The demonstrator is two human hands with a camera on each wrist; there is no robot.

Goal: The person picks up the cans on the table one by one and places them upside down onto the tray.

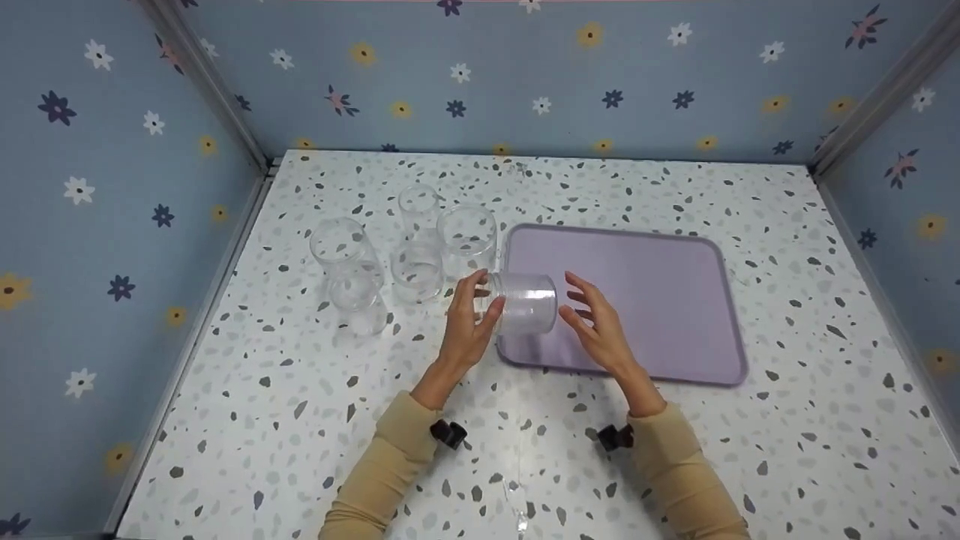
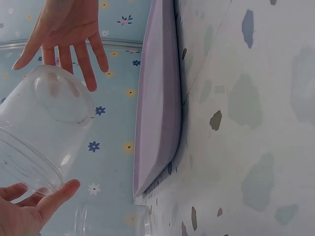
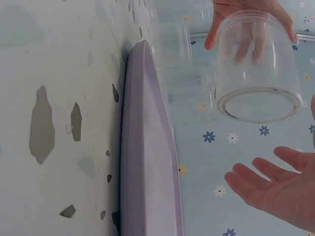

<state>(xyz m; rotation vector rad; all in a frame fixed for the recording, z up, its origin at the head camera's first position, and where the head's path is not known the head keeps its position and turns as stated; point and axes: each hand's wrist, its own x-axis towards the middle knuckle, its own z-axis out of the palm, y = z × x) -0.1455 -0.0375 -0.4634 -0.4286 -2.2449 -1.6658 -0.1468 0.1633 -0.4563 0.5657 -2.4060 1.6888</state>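
My left hand (image 1: 466, 324) grips a clear jar (image 1: 529, 303) around its ridged rim end. The jar lies sideways in the air over the left part of the lilac tray (image 1: 675, 300), its base pointing right. Just beyond that base is my right hand (image 1: 598, 328), fingers spread and apart from the jar. In the left wrist view the left thumb and fingers (image 2: 54, 196) hold the jar's rim. The right wrist view shows the jar (image 3: 258, 73) with nothing inside, and the right palm (image 3: 280, 191) facing it.
Several clear jars stand left of the tray, among them a wide jar (image 1: 466, 225), a tall jar (image 1: 341, 244) and a small jar (image 1: 354, 292). The speckled table (image 1: 300, 450) is bounded by flower-patterned walls (image 1: 517, 75) at the back and both sides.
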